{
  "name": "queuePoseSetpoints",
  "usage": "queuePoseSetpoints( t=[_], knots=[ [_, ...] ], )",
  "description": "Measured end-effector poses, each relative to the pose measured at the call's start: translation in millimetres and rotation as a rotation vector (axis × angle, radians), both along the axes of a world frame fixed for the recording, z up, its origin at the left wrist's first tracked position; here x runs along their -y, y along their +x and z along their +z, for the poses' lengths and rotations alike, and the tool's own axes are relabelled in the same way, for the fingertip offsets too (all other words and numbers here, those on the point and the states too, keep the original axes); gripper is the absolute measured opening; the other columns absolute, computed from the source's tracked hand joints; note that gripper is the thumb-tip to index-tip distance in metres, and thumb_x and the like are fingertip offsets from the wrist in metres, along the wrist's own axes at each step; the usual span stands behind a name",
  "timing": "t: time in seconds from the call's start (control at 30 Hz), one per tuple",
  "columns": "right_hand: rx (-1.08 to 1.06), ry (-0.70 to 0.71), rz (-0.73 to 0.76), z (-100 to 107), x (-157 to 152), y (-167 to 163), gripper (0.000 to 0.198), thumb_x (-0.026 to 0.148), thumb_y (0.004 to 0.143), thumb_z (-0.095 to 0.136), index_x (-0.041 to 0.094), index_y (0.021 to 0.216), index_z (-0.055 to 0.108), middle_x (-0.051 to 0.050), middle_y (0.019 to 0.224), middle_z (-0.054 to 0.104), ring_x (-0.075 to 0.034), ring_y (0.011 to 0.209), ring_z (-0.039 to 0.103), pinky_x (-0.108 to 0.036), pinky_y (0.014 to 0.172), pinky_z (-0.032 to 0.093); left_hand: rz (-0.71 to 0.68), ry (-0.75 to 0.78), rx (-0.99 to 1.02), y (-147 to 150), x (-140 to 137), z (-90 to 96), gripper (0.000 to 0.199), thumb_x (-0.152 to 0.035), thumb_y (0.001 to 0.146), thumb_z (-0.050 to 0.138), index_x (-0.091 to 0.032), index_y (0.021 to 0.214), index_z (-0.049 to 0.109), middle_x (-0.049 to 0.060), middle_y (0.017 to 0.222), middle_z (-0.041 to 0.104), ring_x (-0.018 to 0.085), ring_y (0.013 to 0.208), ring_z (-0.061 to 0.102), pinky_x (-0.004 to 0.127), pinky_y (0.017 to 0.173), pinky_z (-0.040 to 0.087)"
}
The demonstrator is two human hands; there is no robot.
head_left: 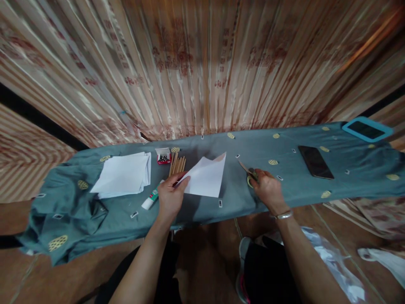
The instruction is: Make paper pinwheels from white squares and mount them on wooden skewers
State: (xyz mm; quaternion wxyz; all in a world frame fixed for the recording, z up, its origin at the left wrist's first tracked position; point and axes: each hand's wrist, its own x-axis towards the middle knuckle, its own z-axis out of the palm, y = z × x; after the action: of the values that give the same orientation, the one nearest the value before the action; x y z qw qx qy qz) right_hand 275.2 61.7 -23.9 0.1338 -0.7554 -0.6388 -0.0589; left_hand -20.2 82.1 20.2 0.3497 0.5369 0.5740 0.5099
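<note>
My left hand [171, 193] pinches the left edge of a folded sheet of white paper [205, 177], whose right side lifts above the cloth. To the right, my right hand [268, 188] is closed around the handles of a pair of scissors [248, 171], blades pointing up and left, apart from the paper. A glue stick [150, 199] lies against the left hand's outer side. Just beyond that hand rest several thin wooden sticks [177, 164] and a small open red box [163, 157] with small dark metallic pieces inside.
A stack of white paper [125, 174] lies on the left of the narrow cloth-covered table [202, 211]. Toward the right are a dark phone [315, 162] and a blue-framed tablet [367, 129]. A patterned curtain [202, 67] hangs behind. Clear plastic [332, 261] is on the floor.
</note>
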Motion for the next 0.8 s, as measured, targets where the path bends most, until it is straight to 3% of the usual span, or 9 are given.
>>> queuePoseSetpoints(
  t=[0.13, 0.3, 0.4, 0.57, 0.73, 0.8],
  knots=[
    [0.040, 0.008, 0.088, -0.4, 23.8, -4.8, 0.035, 0.026, 0.084, 0.050, 0.012, 0.115, 0.057, -0.018, 0.102, 0.067, -0.029, 0.082, 0.066, -0.037, 0.070, 0.049, 0.057, 0.008, 0.044, -8.0, -5.2, 1.7, 0.026, -0.035, 0.066, 0.070, -0.017, 0.084, 0.075, 0.004, 0.083, 0.075, 0.021, 0.078, 0.067, 0.031, 0.074, 0.053],
    [0.084, -0.090, 0.088, 1.4, 33.1, -4.6, 0.032, 0.025, 0.081, 0.053, 0.013, 0.109, 0.061, -0.016, 0.085, 0.071, -0.028, 0.075, 0.067, -0.035, 0.066, 0.049, 0.085, -0.013, 0.128, -12.3, -6.1, 2.5, 0.027, -0.034, 0.063, 0.073, -0.016, 0.082, 0.075, 0.003, 0.079, 0.074, 0.020, 0.074, 0.067, 0.030, 0.070, 0.053],
    [-0.014, -0.127, 0.094, 4.4, 33.1, -5.6, 0.031, 0.024, 0.079, 0.054, 0.016, 0.107, 0.064, -0.013, 0.079, 0.072, -0.028, 0.072, 0.068, -0.035, 0.063, 0.048, 0.096, -0.012, 0.161, -15.3, -5.9, 5.0, 0.028, -0.033, 0.061, 0.075, -0.016, 0.083, 0.075, 0.003, 0.080, 0.075, 0.020, 0.076, 0.068, 0.031, 0.073, 0.054],
    [-0.568, -0.210, 0.102, 13.0, 36.7, -14.2, 0.025, 0.028, 0.072, 0.063, 0.024, 0.096, 0.069, -0.005, 0.081, 0.074, -0.025, 0.076, 0.070, -0.034, 0.065, 0.051, 0.169, -0.048, 0.302, -21.6, -7.1, 9.1, 0.036, -0.034, 0.056, 0.079, -0.015, 0.086, 0.075, 0.002, 0.076, 0.074, 0.018, 0.071, 0.066, 0.030, 0.068, 0.053],
    [-1.429, -0.432, 0.122, 27.0, 42.1, -35.4, 0.033, 0.036, 0.063, 0.077, 0.022, 0.092, 0.070, -0.004, 0.084, 0.075, -0.016, 0.062, 0.065, -0.021, 0.042, 0.043, 0.183, -0.046, 0.528, -23.8, -8.5, 12.0, 0.039, -0.032, 0.052, 0.082, -0.013, 0.085, 0.074, 0.002, 0.074, 0.072, 0.018, 0.071, 0.065, 0.031, 0.069, 0.053],
    [-1.670, -0.500, 0.117, 30.5, 44.1, -46.0, 0.035, 0.033, 0.062, 0.080, 0.022, 0.093, 0.071, -0.004, 0.080, 0.074, -0.014, 0.062, 0.066, -0.018, 0.042, 0.043, 0.175, -0.044, 0.612, -24.2, -9.3, 13.8, 0.037, -0.028, 0.051, 0.083, -0.013, 0.083, 0.073, 0.002, 0.073, 0.072, 0.018, 0.074, 0.066, 0.031, 0.072, 0.053]
  ],
)
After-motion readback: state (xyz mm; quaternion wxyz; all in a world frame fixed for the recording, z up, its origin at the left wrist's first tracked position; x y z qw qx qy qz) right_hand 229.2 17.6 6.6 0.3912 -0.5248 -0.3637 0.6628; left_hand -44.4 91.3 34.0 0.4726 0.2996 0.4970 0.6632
